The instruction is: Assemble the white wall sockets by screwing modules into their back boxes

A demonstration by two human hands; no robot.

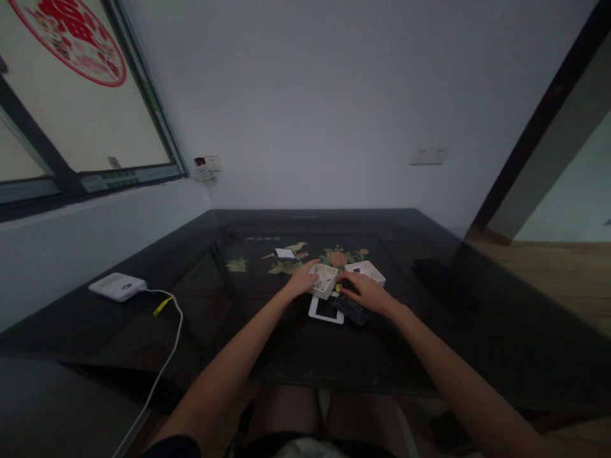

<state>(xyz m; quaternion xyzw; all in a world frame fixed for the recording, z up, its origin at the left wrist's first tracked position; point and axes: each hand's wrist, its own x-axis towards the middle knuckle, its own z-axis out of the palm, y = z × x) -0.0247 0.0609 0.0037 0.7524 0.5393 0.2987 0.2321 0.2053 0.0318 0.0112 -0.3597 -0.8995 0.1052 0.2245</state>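
Note:
My left hand (303,278) grips the near-left side of a small white open box (324,277), its thumb over the rim. The box is tilted, and small parts show inside. My right hand (366,291) is closed, with thumb and fingertips at a small round yellow-green piece (338,288) beside the box. A second white open box (370,270) lies just behind my right hand. Below the hands are a white frame with a dark middle (326,309) and a dark, ridged flat piece (351,310), partly under my right fingers.
A small flat piece with a white face (285,254) lies farther back on the glossy black table (267,337). At the left stands a white device (118,287) with a white cable (177,331) running off the front edge. Black cloth-like material (443,283) lies at the right.

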